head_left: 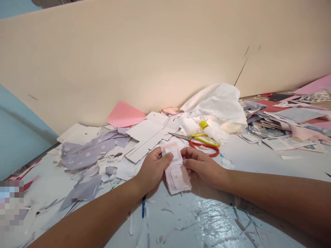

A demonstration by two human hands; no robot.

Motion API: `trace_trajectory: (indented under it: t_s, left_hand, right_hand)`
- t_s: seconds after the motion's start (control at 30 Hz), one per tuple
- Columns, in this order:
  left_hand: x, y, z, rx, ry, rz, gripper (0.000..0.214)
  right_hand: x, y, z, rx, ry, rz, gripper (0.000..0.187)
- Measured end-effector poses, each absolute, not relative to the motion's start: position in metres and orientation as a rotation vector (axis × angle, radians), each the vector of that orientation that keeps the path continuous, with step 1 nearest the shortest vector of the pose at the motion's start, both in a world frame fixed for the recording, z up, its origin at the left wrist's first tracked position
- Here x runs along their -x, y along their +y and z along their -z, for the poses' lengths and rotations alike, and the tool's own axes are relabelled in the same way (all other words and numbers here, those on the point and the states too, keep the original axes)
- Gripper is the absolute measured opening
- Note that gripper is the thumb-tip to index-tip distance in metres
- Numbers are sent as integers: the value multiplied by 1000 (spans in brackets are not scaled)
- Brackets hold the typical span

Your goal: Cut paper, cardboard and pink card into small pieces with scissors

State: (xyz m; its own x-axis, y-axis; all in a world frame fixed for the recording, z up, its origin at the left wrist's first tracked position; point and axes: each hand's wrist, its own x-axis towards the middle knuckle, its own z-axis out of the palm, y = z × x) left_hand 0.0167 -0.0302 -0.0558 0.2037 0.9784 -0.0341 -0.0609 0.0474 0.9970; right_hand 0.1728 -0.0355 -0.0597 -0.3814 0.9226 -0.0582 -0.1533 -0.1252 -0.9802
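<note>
My left hand (pixel 152 168) and my right hand (pixel 201 167) hold a small pale pink-and-white folded paper piece (pixel 177 172) between them, just above the glossy white table (pixel 207 220). The left thumb presses on the piece's top edge, and the right fingers pinch its right side. Both hands are closed on it. Just behind the hands lie scissors (pixel 201 141) with red and yellow handles, blades pointing left.
White cut card (pixel 150 134) and lilac flowered paper scraps (pixel 93 148) lie to the left. A pink sheet (pixel 124 115) leans on the beige board behind. A glue bottle with a yellow label (pixel 204 125), white cloth (pixel 219 103) and magazine scraps (pixel 284 131) are on the right. A blue pen (pixel 143 206) lies under my left wrist.
</note>
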Motion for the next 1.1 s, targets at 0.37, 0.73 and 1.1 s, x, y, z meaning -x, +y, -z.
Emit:
trace_trajectory:
  t_s: [0.37, 0.73, 1.1]
  left_hand:
    - [-15, -25, 59, -1098, 992, -1114, 29]
    - [-14, -26, 48, -1060, 776, -1041, 31]
    - [-9, -25, 48, -1172, 974, -978, 38]
  right_hand:
    - [-175, -34, 66, 945, -1410, -1601, 19]
    - [-176, -34, 66, 1014, -1410, -1510, 15]
    - [-176, -35, 62, 970, -1440, -1583, 27]
